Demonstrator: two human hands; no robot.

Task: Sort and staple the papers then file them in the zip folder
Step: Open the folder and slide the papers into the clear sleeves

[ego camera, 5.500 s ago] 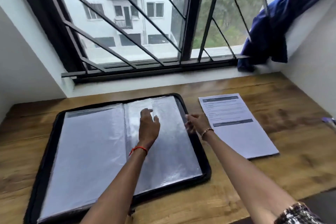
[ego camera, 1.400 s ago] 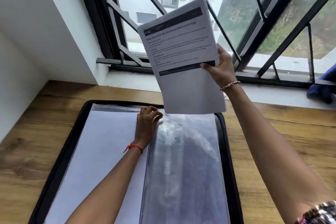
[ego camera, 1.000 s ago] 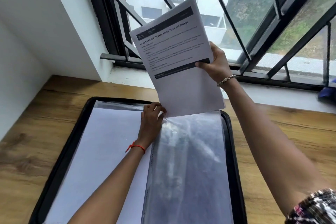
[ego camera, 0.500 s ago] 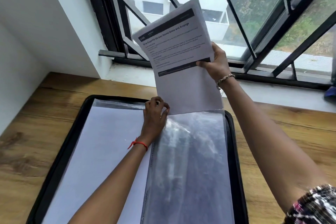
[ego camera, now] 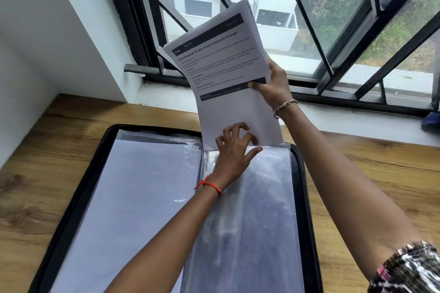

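Head view: my right grip (ego camera: 273, 85) clamps the papers (ego camera: 226, 66); my left grip (ego camera: 234, 157), spread apart, touches their lower edge over the zip folder (ego camera: 300, 173).

The surface (ego camera: 47, 162) is brown wood with a visible grain, and it runs up to a white sill below the window. One thing lies directly on it: the zip folder (ego camera: 306, 197), opened flat, with its black rim on the wood. The left hand (ego camera: 232, 157) rests at the folder's far end, near the spine, and the folder stretches from there back toward the person. Left of that hand, past the black rim, bare wood shows as far as the white wall. Below and to the right of the right hand (ego camera: 273, 83), beyond its forearm, bare wood runs to the edge of view.
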